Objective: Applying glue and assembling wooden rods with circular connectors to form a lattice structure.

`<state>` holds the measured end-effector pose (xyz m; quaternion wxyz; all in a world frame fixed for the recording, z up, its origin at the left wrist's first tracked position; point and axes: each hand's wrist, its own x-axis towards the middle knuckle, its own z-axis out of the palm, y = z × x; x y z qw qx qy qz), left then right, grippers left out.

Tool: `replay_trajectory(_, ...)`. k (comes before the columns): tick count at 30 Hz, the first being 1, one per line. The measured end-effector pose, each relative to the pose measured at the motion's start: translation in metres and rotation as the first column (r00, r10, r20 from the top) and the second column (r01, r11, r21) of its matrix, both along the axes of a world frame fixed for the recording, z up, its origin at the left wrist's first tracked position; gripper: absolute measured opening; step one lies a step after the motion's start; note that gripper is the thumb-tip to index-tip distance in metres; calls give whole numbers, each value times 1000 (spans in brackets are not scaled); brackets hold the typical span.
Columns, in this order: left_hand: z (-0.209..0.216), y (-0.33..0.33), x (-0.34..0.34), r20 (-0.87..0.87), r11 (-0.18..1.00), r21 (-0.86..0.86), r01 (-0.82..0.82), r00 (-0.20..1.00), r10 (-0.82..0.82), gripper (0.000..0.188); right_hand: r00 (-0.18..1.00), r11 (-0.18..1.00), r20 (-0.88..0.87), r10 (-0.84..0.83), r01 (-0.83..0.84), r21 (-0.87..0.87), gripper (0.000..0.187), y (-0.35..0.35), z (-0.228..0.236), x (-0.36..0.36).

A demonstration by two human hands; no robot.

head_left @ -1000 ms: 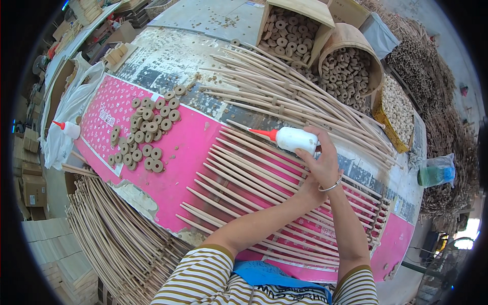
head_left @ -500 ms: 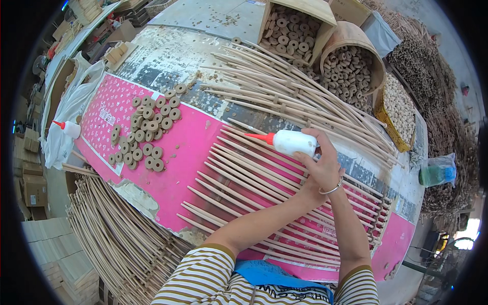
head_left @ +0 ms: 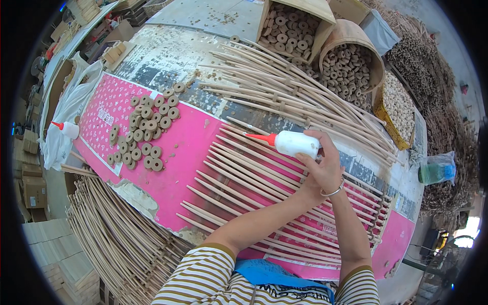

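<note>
My right hand point(head_left: 325, 165), with a bracelet on its wrist, is closed round the back end of a white squeeze bottle point(head_left: 296, 144). The bottle lies nearly level in the air, its red pointed nozzle point(head_left: 262, 138) toward the left, over the upper ends of a row of thin wooden rods point(head_left: 244, 175). My left forearm point(head_left: 264, 223) crosses above the rods and meets the right wrist. There the left hand's fingers are hidden. The rods lie side by side on a pink printed sheet point(head_left: 178, 195), tapered ends to the left.
Loose wooden rings point(head_left: 147, 124) lie left on the sheet. A second squeeze bottle point(head_left: 69, 130) rests at the left. More rods point(head_left: 284, 94) spread beyond, near a box point(head_left: 329, 19) and a round tub point(head_left: 378, 58) of wooden pieces. Stacked rods point(head_left: 122, 234) stand at lower left.
The bottle and my right hand have shifted very slightly to the right and nearer. My right hand keeps its grip; the rods and rings appear unmoved.
</note>
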<state>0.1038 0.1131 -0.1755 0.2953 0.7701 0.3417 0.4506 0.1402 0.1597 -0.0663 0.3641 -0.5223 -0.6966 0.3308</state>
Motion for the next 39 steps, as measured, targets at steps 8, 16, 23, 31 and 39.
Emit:
replay_trajectory(8,-15,-2,9,-29,954,-262,144,987,-157,62,1000,999,11,14,-14,37,56,0,-8,-2)
replay_trajectory(16,-16,1,9,-162,1000,3,-11,987,11,60,999,1000,41,11,-11,-17,57,-8,5,-1)
replay_trajectory(23,-9,-1,11,-601,995,95,-11,796,66,64,998,997,25,63,-62,-36,57,-13,5,-7)
replay_trajectory(31,-2,2,2,-458,998,5,57,888,-49,68,998,997,14,54,-54,-46,57,-16,4,-5)
replay_trajectory(39,-22,1,16,-434,994,106,-8,899,54,71,997,995,-52,56,-60,-79,57,-21,9,-8)
